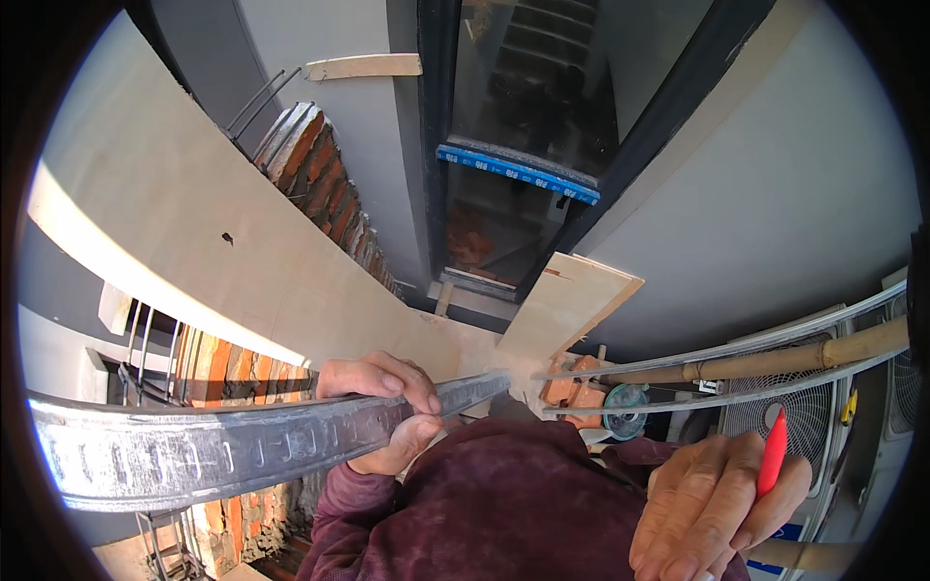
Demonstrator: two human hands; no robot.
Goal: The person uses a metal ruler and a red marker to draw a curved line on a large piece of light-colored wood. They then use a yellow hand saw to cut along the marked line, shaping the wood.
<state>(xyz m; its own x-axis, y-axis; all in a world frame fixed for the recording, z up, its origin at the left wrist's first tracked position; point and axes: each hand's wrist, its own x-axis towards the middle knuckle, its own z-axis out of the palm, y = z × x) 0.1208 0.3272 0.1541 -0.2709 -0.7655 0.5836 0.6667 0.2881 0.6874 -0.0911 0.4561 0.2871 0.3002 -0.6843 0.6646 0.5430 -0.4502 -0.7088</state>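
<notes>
My left hand point(376, 378) is wrapped around a long silver metal channel point(208, 450), fingers over its top edge and thumb low on its face. The channel reaches from the left rim of the view to near the middle, and a row of small marks is pressed into its face. My right hand point(712, 508), in front of my body at lower right, is closed on a red pen point(772, 453) that sticks up between the fingers. The pen's lower part is hidden by the hand. Nothing touches between the pen and the channel; they are well apart.
A large pale wooden board point(232, 232) leans at left beside rough brick columns point(325, 184). Ahead stands a dark-framed glass door point(528, 116). At right, a plywood piece point(572, 300), two metal strips point(668, 402), a bamboo pole point(765, 358), orange bricks point(578, 390) and fan units point(775, 421) crowd together.
</notes>
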